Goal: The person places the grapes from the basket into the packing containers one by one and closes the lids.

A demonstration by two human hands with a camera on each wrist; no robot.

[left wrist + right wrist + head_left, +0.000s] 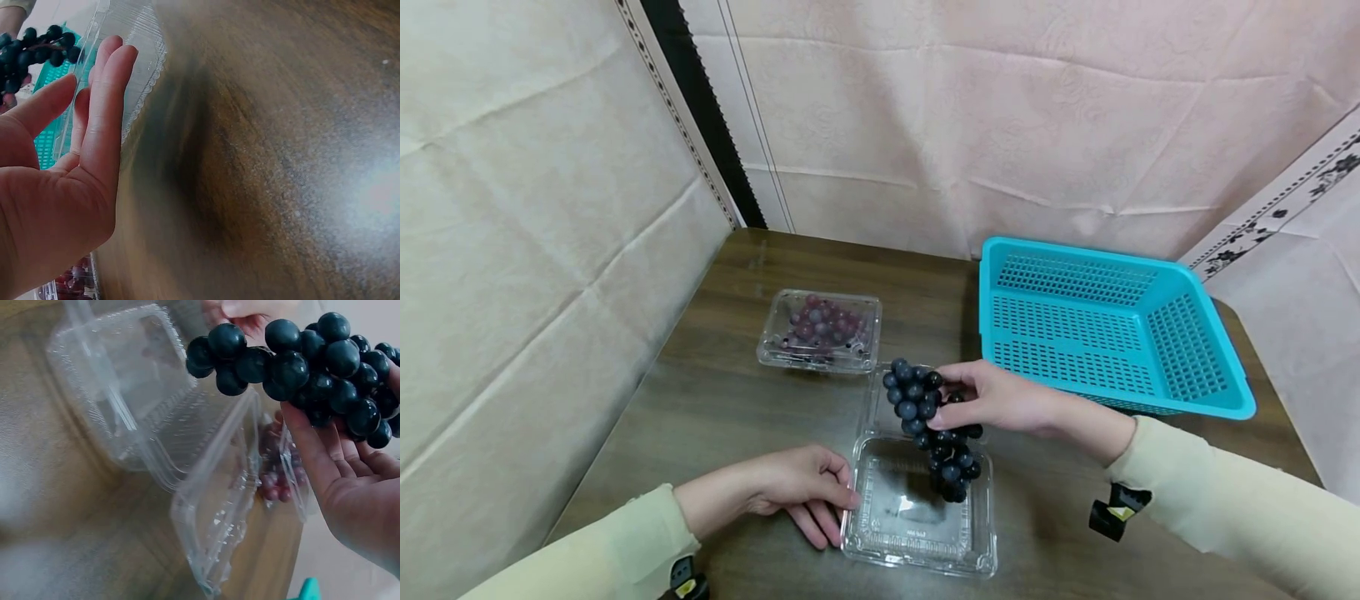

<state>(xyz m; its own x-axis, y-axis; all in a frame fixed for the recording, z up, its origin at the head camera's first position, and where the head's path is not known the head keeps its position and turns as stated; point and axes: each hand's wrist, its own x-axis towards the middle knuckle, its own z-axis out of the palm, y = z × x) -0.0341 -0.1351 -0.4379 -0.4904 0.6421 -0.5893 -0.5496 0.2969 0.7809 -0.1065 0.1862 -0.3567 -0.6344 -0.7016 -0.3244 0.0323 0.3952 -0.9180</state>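
A bunch of dark grapes (917, 400) hangs from my right hand (992, 398), the thumb and fingers gripping it near its upper part. Its lower end dangles above an open clear plastic clamshell box (917, 546) on the table. In the right wrist view the dark grapes (290, 369) lie across the fingers of the right hand (356, 494). Beside the box's left rim is my left hand (797, 492), thumb tip at the edge. Its fingers look mostly straight along the box's side in the left wrist view, where the left hand (69, 169) shows palm-on.
A closed clear box of red grapes (820, 329) sits behind the open one, to the left. At the back right stands a turquoise plastic basket (1213, 333). The brown wooden table (722, 392) is bordered by pale cloth hangings (1000, 125).
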